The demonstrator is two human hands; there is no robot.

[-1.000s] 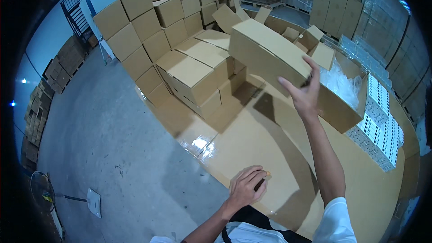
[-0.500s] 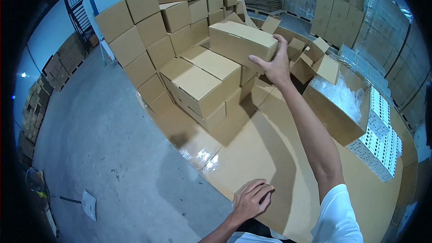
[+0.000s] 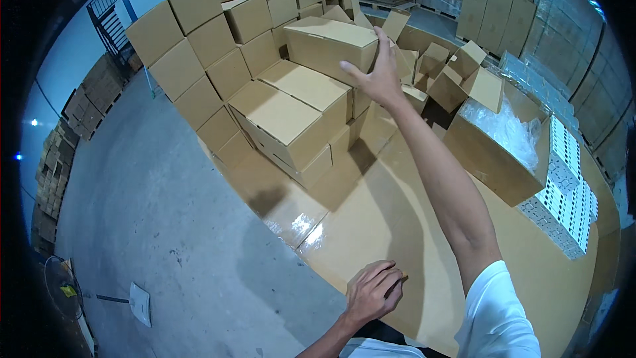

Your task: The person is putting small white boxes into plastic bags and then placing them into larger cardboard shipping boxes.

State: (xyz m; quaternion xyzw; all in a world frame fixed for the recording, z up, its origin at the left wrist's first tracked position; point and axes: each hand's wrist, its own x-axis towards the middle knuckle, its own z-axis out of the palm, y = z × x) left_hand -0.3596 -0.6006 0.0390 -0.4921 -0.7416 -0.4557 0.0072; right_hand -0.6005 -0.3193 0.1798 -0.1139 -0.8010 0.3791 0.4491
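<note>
My right hand (image 3: 377, 79) reaches far forward, thumb on the near face and fingers around the right end of a closed cardboard box (image 3: 328, 43). This long box sits at the back of a low stack, behind two closed boxes, the left one (image 3: 278, 116) and the right one (image 3: 315, 86). Near the front edge of the cardboard-covered table (image 3: 358, 212), my left hand (image 3: 375, 290) rests with curled fingers. A small yellowish tip shows beside those fingers; what they hold is mostly hidden.
A wall of stacked boxes (image 3: 205, 59) rises at the left back. Opened boxes (image 3: 450, 83) lie at the right back. Nearer stands an open carton (image 3: 493, 159) with clear plastic bags (image 3: 507, 132), beside white dotted blocks (image 3: 560, 212). A dustpan (image 3: 140, 305) is on the floor at left.
My right hand and the long box have shifted a little left, against the back of the stack. The view has turned slightly. My left hand stays in place.
</note>
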